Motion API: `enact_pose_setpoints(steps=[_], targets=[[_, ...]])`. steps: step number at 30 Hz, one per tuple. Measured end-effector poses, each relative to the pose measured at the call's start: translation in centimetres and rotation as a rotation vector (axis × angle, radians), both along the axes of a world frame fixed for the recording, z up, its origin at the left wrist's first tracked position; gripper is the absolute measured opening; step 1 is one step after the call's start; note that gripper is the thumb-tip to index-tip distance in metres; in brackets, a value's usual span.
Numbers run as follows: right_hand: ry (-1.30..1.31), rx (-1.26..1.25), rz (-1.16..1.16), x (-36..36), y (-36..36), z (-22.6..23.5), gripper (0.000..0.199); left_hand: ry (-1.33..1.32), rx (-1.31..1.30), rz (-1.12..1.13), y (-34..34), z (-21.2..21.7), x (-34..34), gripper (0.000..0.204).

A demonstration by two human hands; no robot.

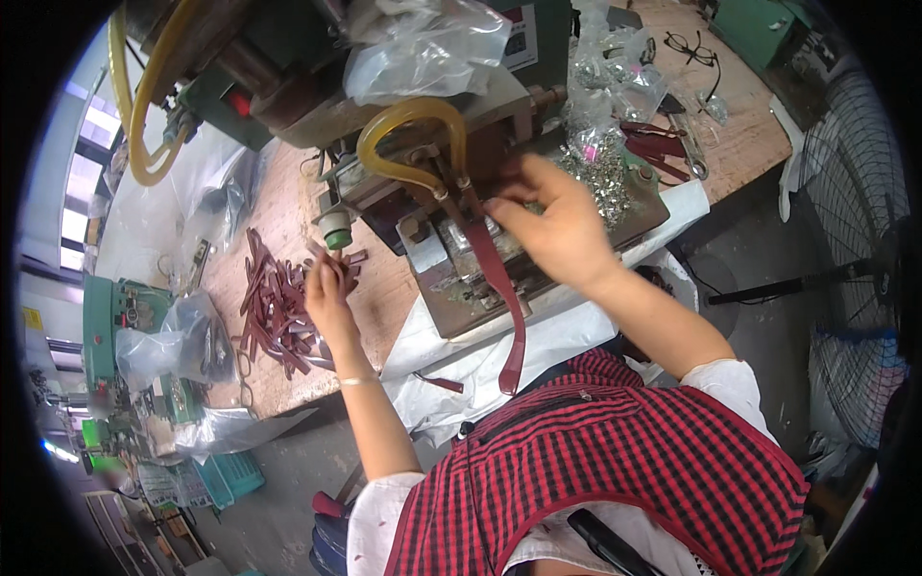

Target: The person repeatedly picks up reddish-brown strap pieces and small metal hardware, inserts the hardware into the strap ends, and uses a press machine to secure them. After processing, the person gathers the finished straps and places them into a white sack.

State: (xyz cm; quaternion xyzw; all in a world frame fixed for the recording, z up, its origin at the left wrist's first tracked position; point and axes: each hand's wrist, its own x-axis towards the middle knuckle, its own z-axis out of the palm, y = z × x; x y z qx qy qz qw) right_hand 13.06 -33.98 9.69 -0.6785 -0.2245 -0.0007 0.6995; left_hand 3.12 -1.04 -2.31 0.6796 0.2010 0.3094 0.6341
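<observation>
A long dark-red strap [495, 274] hangs down over the front of the bench press [427, 197], its upper end under the tool head. My right hand [557, 221] is beside that upper end, slightly blurred, with bent fingers and the thumb apart. Whether the thumb touches the strap, I cannot tell. Just below a green push button [336, 236] on the machine's left side, my left hand [329, 293] points its fingers upward. Its fingertips are close to the button; contact is unclear. Behind this hand lies a loose pile of dark-red straps [274, 307].
Small shiny metal parts [600, 187] fill a tray area right of the press. Clear plastic bags [615, 82], more red straps [658, 149] and eyeglasses [690, 48] lie farther back. A yellow hose [413, 110] loops over the tool head. A large fan [850, 250] stands at right.
</observation>
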Motion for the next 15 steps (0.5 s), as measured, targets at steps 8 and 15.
enact_pose_setpoints(steps=[8, 15], targets=[[0.158, 0.217, 0.053, -1.1, 1.0, 0.6, 0.035, -0.156, 0.238, 0.169, -8.5, 8.0, -1.4, 0.028], [0.047, -0.004, 0.086, -3.4, -0.4, 2.6, 0.049, -0.575, 1.084, -0.165, -15.8, 13.5, -2.2, 0.020]])
